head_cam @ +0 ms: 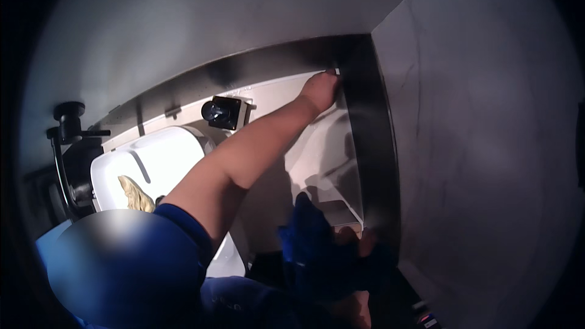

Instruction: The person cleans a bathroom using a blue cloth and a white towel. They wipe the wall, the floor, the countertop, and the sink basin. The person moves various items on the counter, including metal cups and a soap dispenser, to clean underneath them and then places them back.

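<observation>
My left arm reaches across a pale countertop (269, 105), and my left hand (322, 90) is at its far corner against the dark border strip (371, 146). The fingers are curled and in shadow, so whether they hold something cannot be told. Lower right, my right hand (349, 235) grips a bunched dark-blue cloth (308, 237) near the countertop's near edge. Only some fingers show past the folds. A white basin (107, 178) lies to the left, with a crumpled yellowish cloth (135, 194) in it.
A black fixture with a round knob (224, 112) stands beside the basin. At far left is a black tap (68, 121) with a curved pipe. A grey wall (228, 13) and a marble-patterned wall (466, 146) meet behind the corner. A small coloured item (427, 320) lies bottom right.
</observation>
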Available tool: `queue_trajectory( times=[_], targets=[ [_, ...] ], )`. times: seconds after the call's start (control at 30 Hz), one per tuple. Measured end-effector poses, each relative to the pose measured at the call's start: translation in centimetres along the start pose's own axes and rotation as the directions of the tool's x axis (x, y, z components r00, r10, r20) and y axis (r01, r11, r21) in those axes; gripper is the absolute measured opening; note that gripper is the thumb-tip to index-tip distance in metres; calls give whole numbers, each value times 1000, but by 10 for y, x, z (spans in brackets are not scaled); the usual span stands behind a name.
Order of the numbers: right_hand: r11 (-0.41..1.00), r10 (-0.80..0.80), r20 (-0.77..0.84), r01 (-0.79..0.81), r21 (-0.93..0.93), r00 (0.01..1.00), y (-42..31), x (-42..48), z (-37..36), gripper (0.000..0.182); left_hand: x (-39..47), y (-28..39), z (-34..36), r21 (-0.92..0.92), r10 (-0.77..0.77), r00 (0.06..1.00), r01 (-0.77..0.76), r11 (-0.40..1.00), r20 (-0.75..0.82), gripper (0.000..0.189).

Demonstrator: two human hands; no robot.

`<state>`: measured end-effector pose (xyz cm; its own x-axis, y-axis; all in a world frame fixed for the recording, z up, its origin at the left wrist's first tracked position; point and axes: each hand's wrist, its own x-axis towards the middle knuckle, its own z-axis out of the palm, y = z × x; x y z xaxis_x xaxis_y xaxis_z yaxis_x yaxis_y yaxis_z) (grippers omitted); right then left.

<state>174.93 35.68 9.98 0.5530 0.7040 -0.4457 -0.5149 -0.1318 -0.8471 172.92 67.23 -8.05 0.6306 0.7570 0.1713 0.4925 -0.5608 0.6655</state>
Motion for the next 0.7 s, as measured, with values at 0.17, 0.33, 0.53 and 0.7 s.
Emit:
queue_trajectory(
  times=[0.17, 0.33, 0.53, 0.7],
  targets=[
    [973, -197, 0, 195, -125, 980, -3, 14, -4, 56, -23, 47, -75, -746, -329, 871, 485, 456, 365, 6],
    [636, -357, 184, 382, -670, 916, 8, 62, 30, 62, -132, 77, -203, -799, -540, 635, 588, -126, 552, 21],
    [451, -228, 136, 228, -863, 964, 62, 134, 51, 71, -165, 38, -237, 248, -535, 826, 564, 788, -179, 44],
    [317, -131, 116, 152, -936, 985, 64, 186, 100, 70, -119, 19, -251, 491, -653, 748, 527, 694, 119, 61]
  ],
)
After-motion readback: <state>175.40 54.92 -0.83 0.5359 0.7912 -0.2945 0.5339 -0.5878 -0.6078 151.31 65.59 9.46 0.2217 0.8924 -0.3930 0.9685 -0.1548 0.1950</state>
